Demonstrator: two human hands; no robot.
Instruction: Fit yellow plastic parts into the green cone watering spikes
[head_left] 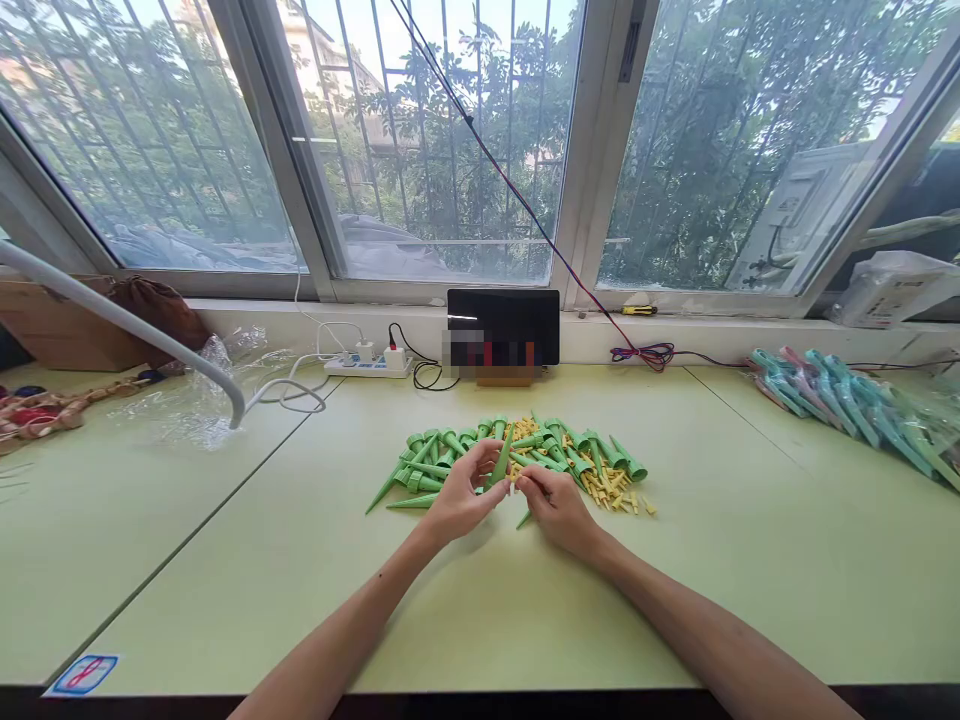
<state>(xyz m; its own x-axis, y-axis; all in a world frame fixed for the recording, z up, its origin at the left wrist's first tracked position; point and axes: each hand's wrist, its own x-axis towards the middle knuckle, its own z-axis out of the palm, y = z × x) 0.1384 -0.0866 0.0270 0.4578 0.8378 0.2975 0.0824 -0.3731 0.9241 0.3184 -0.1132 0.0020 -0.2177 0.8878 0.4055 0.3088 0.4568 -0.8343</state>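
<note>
My left hand (466, 492) is closed around a green plastic watering spike (502, 458), its tip pointing up. Close beside it, my right hand (556, 503) has thumb and finger pinched together at the spike's lower end. A small pale piece (513, 488) shows between the two hands; what exactly the right fingers grip is too small to make out. Just beyond both hands lies a heap of green spikes (415, 481) with wide ribbed caps. Mixed in on its right side are many small yellow plastic pieces (611, 489).
Behind the heap, a dark-screened tablet (503, 325) leans on a stand near the wall. A power strip (369, 366) with cables lies left of it. Bagged blue and pink plastic items (847, 400) are at right. A white curved tube (150, 330) crosses the left side.
</note>
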